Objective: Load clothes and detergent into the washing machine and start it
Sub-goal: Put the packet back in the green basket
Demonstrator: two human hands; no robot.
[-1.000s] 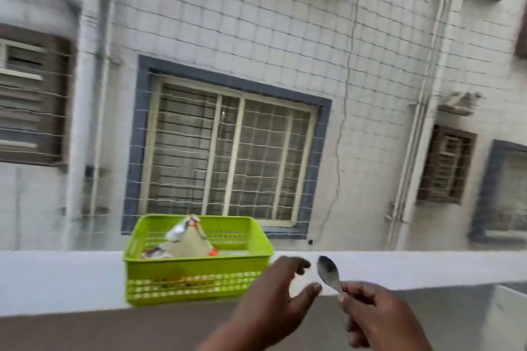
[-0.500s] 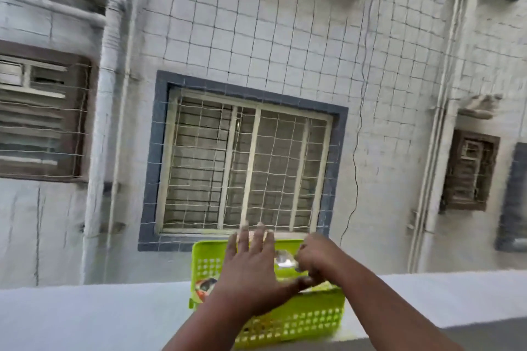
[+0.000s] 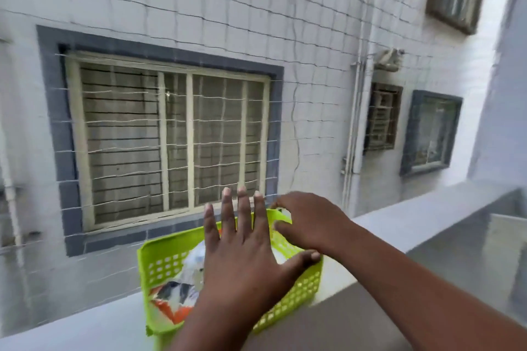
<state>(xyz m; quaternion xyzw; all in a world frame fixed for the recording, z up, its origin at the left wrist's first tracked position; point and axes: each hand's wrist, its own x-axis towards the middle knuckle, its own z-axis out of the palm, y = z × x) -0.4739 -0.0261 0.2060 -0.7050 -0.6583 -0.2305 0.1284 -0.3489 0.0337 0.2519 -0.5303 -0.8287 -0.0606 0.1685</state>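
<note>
A person's left hand point(image 3: 242, 251) spreads flat with straight fingers over a green basket point(image 3: 296, 291) low in the centre of the frame, holding nothing. The right hand point(image 3: 310, 222) reaches in from the lower right with fingers curled at the basket's far rim; whether it holds anything cannot be told. Inside the basket, at its left end, lies a detergent packet point(image 3: 176, 293) in white, orange and dark print, partly covered by the left hand. The basket sits tilted on a pale ledge point(image 3: 399, 222) that runs from lower left to right. Beyond the ledge a thin net point(image 3: 285, 23) stretches across the view, and behind it a white tiled wall point(image 3: 313, 94) carries a barred window point(image 3: 171, 137) at centre left
</note>
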